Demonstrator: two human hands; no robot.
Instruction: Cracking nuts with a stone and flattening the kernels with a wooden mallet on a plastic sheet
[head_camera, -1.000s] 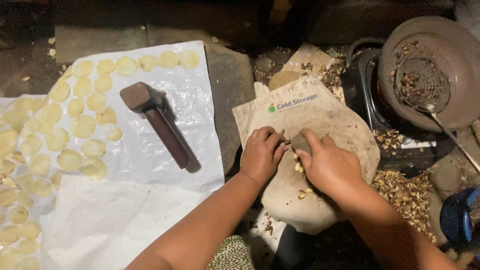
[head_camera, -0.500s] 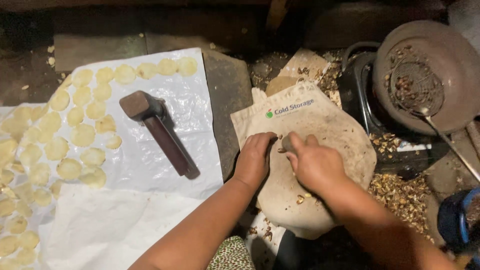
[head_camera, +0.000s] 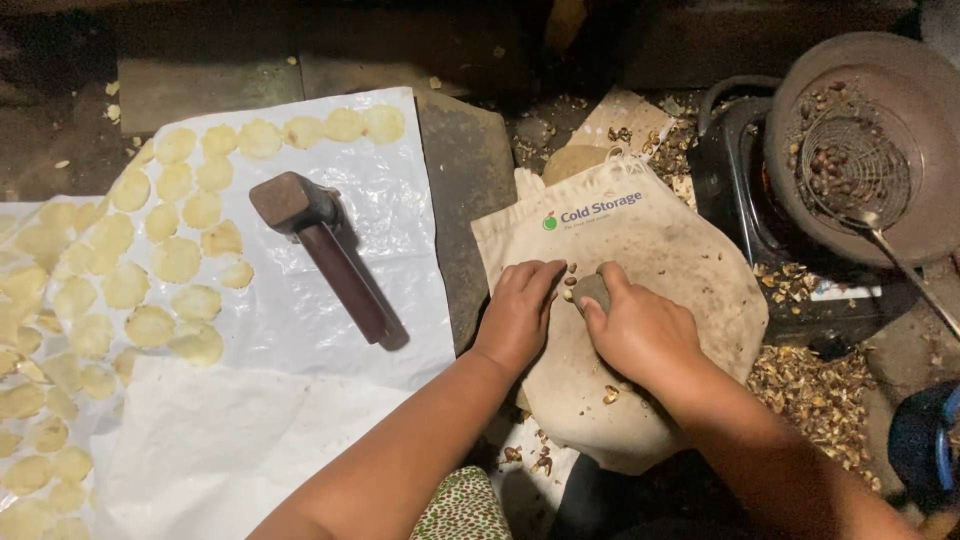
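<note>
On the cloth bag (head_camera: 650, 260) we have both hands at work: our right hand (head_camera: 640, 335) is closed around a small grey stone (head_camera: 592, 290), and our left hand (head_camera: 520, 312) lies flat and open just left of it, fingertips touching a few small nuts (head_camera: 568, 285) at the bag's middle. A cracked piece or two lies on the bag nearer to us, below the right hand. Right of the bag, a heap of broken shells (head_camera: 815, 395) suggests much cracking is done. Left of the bag, a plastic sheet (head_camera: 390, 200) carries many flattened pale discs (head_camera: 175, 260) and a wooden mallet (head_camera: 325, 255), untouched. Beyond the bag to the right, a pan (head_camera: 860, 150) holds more dark nuts in a wire skimmer (head_camera: 855, 165), so we judge a fair share remains
</note>
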